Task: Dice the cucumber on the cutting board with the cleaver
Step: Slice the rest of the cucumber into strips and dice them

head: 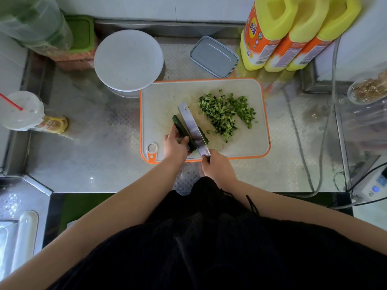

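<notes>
2 bare hands work over 1 white cutting board point(247, 143) with an orange rim. Curled fingers of the left hand point(175, 144) grip 1 dark green cucumber point(181, 129) piece lying near the board's front left. Clamped round the handle, the right hand point(216, 166) holds 1 cleaver point(193, 127), whose blade stands against the cucumber's right side. 1 heap of diced cucumber point(227, 114) lies right of the blade. Behind the board stand 3 yellow bottles point(293, 34), 1 grey lidded box point(214, 56) and 1 white round lid point(128, 60); 1 cup point(21, 110) with a red straw sits far left.
</notes>
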